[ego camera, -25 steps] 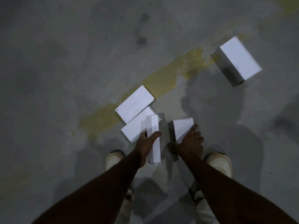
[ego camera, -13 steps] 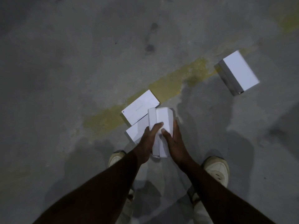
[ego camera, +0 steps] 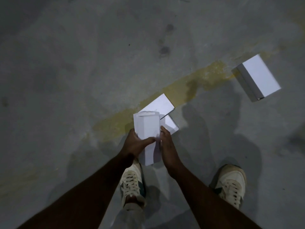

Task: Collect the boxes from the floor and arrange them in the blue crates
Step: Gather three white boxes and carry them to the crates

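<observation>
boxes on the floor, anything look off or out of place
Yes. Three white boxes lie loose on the floor, not in any crate: two overlapping askew on the worn yellow line, one alone off to the right. No blue crate is in view. The left hand and right hand hold two more boxes together.

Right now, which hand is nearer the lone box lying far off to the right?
Right. The right hand is on the held boxes' side facing the lone box; the left hand grips their opposite side.

Two white boxes [ego camera: 147,128] are held together upright at centre; two lie overlapped at one o'clock [ego camera: 162,104], another farther at two o'clock [ego camera: 260,78].
</observation>
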Demonstrator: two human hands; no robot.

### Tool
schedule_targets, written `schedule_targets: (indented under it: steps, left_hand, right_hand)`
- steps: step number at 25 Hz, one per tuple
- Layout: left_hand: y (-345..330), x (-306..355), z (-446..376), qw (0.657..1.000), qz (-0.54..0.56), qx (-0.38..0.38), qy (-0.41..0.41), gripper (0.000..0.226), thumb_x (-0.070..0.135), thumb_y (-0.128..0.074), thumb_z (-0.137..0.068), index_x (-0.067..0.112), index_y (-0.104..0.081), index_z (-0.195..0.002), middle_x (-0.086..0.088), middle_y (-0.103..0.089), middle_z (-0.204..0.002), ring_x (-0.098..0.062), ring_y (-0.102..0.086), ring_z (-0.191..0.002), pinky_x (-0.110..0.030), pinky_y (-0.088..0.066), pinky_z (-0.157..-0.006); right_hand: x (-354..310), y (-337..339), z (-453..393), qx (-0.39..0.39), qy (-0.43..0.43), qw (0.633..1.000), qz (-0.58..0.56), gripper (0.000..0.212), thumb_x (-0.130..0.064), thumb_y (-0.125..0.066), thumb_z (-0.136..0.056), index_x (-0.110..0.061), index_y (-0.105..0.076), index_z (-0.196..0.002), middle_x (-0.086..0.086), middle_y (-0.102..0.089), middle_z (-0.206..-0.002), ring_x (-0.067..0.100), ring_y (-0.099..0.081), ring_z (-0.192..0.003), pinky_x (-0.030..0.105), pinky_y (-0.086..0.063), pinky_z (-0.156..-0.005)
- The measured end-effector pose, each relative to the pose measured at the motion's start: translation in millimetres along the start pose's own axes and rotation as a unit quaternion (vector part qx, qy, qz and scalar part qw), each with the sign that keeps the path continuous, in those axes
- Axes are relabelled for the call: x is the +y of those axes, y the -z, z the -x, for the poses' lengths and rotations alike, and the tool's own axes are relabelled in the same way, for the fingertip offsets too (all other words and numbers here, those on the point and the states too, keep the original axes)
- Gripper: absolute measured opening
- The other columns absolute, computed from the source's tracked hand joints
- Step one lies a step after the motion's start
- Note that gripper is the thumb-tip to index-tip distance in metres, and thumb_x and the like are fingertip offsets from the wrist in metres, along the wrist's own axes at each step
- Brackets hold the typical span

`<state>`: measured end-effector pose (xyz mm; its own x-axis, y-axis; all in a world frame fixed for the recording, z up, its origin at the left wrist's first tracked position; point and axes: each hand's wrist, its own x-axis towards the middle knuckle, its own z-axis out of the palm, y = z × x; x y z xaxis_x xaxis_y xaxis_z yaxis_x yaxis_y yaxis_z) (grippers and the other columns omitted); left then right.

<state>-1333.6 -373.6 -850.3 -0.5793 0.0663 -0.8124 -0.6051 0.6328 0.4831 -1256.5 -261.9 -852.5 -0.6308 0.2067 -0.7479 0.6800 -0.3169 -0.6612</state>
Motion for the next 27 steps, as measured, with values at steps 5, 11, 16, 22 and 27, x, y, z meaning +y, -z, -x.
schedule_targets:
  steps: [5, 11, 16, 22, 27]
  left_hand:
    - [15, -5, -17, 0.995, 0.0, -0.098, 0.0, 0.044, 0.028, -0.081, -0.079, 0.035, -0.05, -0.111, 0.003, -0.064, -0.109, -0.019, -0.062, -0.104, -0.03, -0.053, -0.079]
    - [-3, -9, -30, 0.986, -0.004, -0.164, 0.014, 0.033, 0.027, -0.076, -0.081, 0.031, -0.057, -0.108, 0.001, -0.068, -0.106, -0.018, -0.066, -0.098, -0.03, -0.056, -0.079]
    - [-15, -7, -23, 0.985, 0.022, -0.167, 0.045, 0.06, 0.044, -0.068, -0.069, 0.03, -0.047, -0.122, -0.001, -0.064, -0.113, -0.022, -0.063, -0.107, -0.036, -0.056, -0.089]
    - [-20, 16, -3, 0.973, 0.032, -0.223, 0.049, 0.06, 0.051, -0.063, -0.075, 0.025, -0.046, -0.126, -0.008, -0.063, -0.115, -0.028, -0.063, -0.11, -0.042, -0.056, -0.095]
    - [-30, 55, 28, 0.989, 0.101, -0.099, 0.049, 0.046, 0.035, -0.07, -0.091, 0.022, -0.048, -0.13, -0.008, -0.065, -0.117, -0.026, -0.064, -0.107, -0.041, -0.058, -0.086]
  right_hand:
    - [18, 12, -51, 0.195, -0.168, 0.966, -0.011, 0.036, -0.016, -0.056, -0.097, -0.007, -0.047, -0.131, 0.005, -0.055, -0.123, 0.022, -0.055, -0.109, 0.031, -0.045, -0.092]
    - [44, 13, -86, 0.133, -0.196, 0.964, -0.122, 0.068, -0.033, -0.069, -0.064, -0.005, -0.052, -0.125, 0.018, -0.066, -0.113, 0.028, -0.065, -0.082, 0.028, -0.049, -0.054]
    - [42, 29, -78, 0.156, -0.193, 0.965, -0.083, 0.081, -0.05, -0.078, -0.067, -0.018, -0.044, -0.133, 0.004, -0.058, -0.125, 0.031, -0.062, -0.105, 0.046, -0.056, -0.084]
    - [35, 56, -41, 0.119, -0.161, 0.978, -0.058, 0.11, -0.079, -0.08, -0.042, -0.024, -0.048, -0.132, 0.001, -0.064, -0.121, 0.026, -0.063, -0.108, 0.054, -0.054, -0.091]
    - [-32, 101, -9, 0.27, -0.032, 0.954, -0.125, 0.071, -0.034, -0.083, -0.075, -0.013, -0.05, -0.134, 0.007, -0.062, -0.127, 0.025, -0.062, -0.111, 0.046, -0.051, -0.098]
